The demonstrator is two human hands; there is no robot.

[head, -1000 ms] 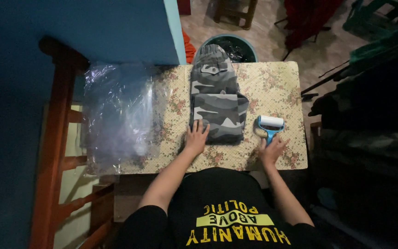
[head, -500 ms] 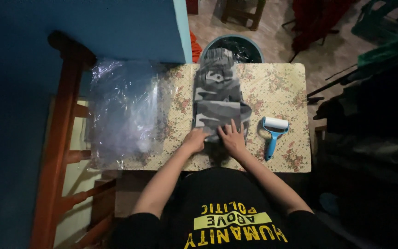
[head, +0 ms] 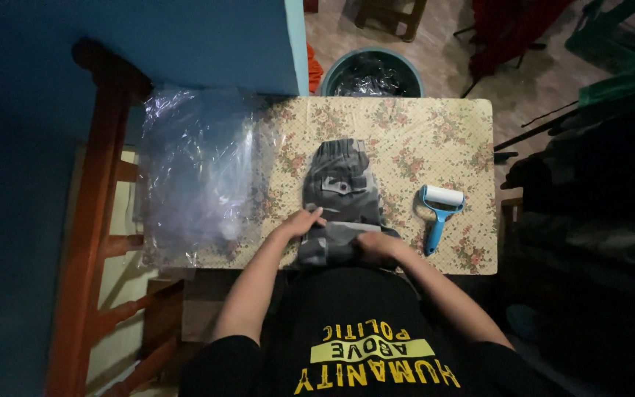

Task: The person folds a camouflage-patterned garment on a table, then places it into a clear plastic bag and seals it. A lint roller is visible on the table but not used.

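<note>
The table (head: pixel 406 125) lies bare beyond the folded camouflage garment (head: pixel 339 191), right up to the far edge, and in a strip between the garment and the lint roller (head: pixel 439 209). That roller blocks the right side near the right hand (head: pixel 376 246). Left of the left hand (head: pixel 303 220), a narrow bare strip separates the garment from the crumpled plastic bags (head: pixel 192 169), which cover the table's left end.
</note>
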